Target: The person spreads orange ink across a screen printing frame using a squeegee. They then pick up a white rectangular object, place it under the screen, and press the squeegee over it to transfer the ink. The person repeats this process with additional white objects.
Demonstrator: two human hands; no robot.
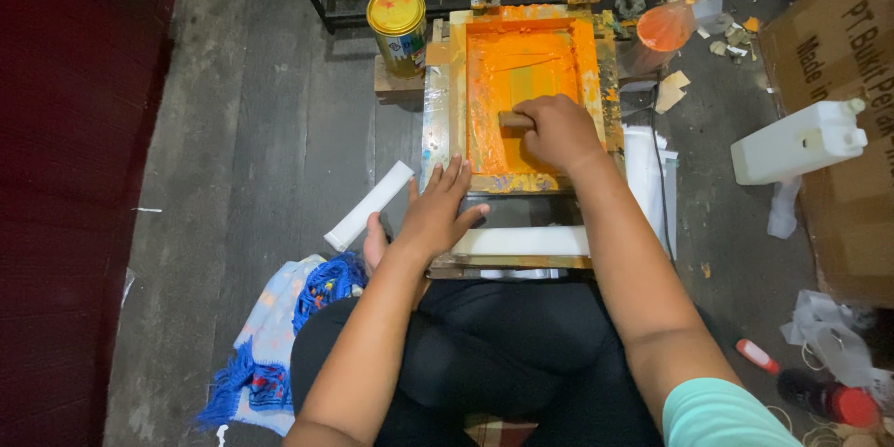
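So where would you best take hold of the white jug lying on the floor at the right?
Judging by its pose, the white jug lies on its side, capped neck pointing right. Come from above and wrap the hand around the neck end, where the body narrows; any handle is not clearly visible.

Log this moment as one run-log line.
right hand: grips squeegee in orange screen frame | left hand: flat on frame's near-left corner | paint can: beside frame, far left

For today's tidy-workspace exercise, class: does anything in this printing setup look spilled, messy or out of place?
Yes. Orange ink is smeared over the screen frame, beyond its mesh. Torn paper scraps litter the floor at upper right. The right hand grips the squeegee handle; the left hand rests at the frame's lower corner.
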